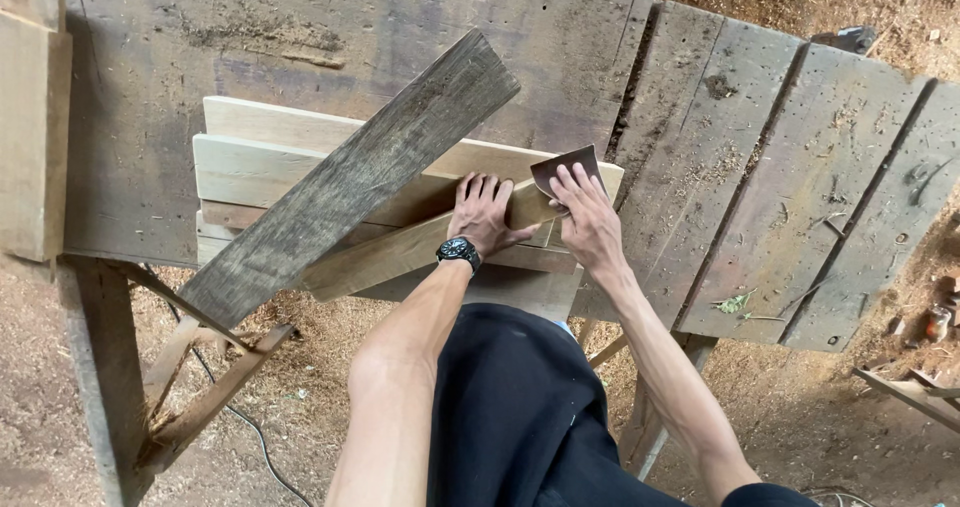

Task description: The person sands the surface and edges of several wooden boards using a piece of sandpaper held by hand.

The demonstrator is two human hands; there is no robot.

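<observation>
Two hands are seen at work on a stack of pale planks (260,157) laid near the front edge of a rough plank tabletop (760,167). The left hand (482,212), with a black wristwatch (459,253) on its wrist, is laid flat with fingers spread and pressed down on a narrow light board (400,255) that runs slantwise across the stack; this placing is judged to pin the board so that it does not slide. The right hand (585,217) is set just to the right of the left, fingers extended and bearing down on a small dark brown sheet (562,167), apparently sandpaper, whose far corner curls up past the fingertips; the sheet is held against the far right end of the same board. A dark, weathered plank (350,182) is laid diagonally over the stack, its near left end overhanging the tabletop edge and its far end pointing to the right; whether it serves as a weight or was merely set aside cannot be told. More pale timber (30,117) is noted at the far left. Sawdust is spread over the ground (820,417) below, where a thin dark cable (250,427) is seen near the left trestle leg (100,377). Dark trousers (510,417) fill the near centre.
</observation>
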